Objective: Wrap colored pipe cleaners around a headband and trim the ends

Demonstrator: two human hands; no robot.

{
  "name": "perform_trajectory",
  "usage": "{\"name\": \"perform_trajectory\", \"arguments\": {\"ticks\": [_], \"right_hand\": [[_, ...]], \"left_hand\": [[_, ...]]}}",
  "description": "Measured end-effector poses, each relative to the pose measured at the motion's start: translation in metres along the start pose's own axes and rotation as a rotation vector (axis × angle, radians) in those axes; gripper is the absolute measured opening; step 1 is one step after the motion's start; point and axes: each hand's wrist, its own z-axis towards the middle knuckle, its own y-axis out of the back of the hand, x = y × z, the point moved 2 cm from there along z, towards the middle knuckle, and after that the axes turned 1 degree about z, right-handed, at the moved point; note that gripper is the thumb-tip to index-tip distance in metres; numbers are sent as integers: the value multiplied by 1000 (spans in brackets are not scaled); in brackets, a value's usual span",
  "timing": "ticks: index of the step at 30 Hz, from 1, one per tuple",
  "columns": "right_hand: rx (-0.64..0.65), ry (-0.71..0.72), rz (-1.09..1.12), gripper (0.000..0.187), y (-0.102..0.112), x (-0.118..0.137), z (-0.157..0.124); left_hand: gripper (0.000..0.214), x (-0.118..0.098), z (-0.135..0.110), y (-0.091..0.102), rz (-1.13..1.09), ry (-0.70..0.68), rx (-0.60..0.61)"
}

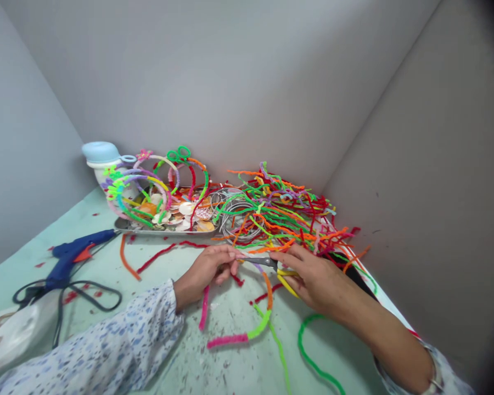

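My left hand (208, 274) pinches a curved headband wrapped in pipe cleaner (260, 325), banded purple, orange, green and pink. One pink end lies toward the front; another pink end shows below my left hand. My right hand (319, 277) is closed around scissors (287, 281) with yellow handles and dark blades. The blades point left and reach my left fingertips, where a pale strand runs alongside them. Fingers hide the exact spot where the blades meet the headband, and I cannot tell whether the blades are apart.
Behind my hands, a metal tray (168, 232) holds shells and finished headbands (164, 192). Loose pipe cleaners (288, 214) pile at the right by wire hoops (242, 240). A blue glue gun (72, 255) with its cord lies left, near a white and blue bottle (102, 156). Walls enclose the table.
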Motion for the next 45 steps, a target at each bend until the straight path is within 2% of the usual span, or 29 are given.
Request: {"name": "perform_trajectory", "arguments": {"ticks": [6, 12, 15, 18, 21, 24, 26, 31, 35, 38, 43, 45], "right_hand": [[60, -10, -72, 54, 0, 5, 1], [40, -55, 65, 51, 6, 3, 2], [-19, -130, 234, 46, 8, 2, 4], [-77, -268, 474, 44, 2, 5, 7], [-52, -338, 653, 50, -12, 13, 10], [-15, -366, 753, 45, -24, 20, 11], [-11, -434, 872, 43, -29, 20, 11], [44, -652, 1255, 53, -27, 20, 10], [84, -790, 1381, 56, -23, 23, 8], [116, -795, 1439, 53, -23, 23, 6], [147, -646, 1559, 27, -23, 22, 6], [144, -613, 1552, 24, -22, 21, 6]], "left_hand": [[13, 1, -2, -4, -24, 51, -13], [19, -1, -3, -2, -44, 48, -19], [17, -4, -5, -5, -68, 48, -21], [16, -4, -9, -11, -82, 93, 2], [14, -1, -14, -20, -113, 139, 19], [13, 1, -17, -25, -126, 148, 28], [17, 1, -17, -26, -145, 134, 65], [27, 3, -14, -19, -394, 82, 128], [40, 4, -11, -12, -587, 113, 221], [43, 3, -10, -11, -660, 143, 277], [45, 0, -13, -12, -701, 162, 361], [43, 1, -13, -13, -669, 136, 356]]}}
